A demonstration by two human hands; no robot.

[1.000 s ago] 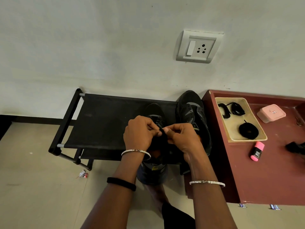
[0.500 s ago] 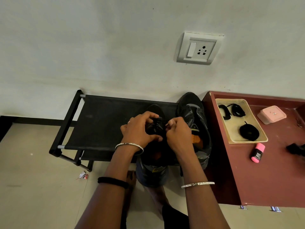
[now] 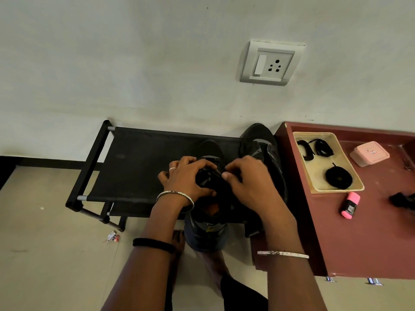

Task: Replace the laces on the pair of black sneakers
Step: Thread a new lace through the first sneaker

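Left hand (image 3: 184,184) and right hand (image 3: 252,187) clutch the black sneaker (image 3: 211,151) overhanging the black fabric rack's (image 3: 139,167) front edge, hiding its throat.

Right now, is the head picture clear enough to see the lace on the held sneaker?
Head view: soft light, no glare; wide lens tilts the wall socket; the black sneaker between left hand and right hand is too dark to show its lace.

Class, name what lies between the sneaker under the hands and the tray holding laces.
The other sneaker, next to the table, as the head view shows.
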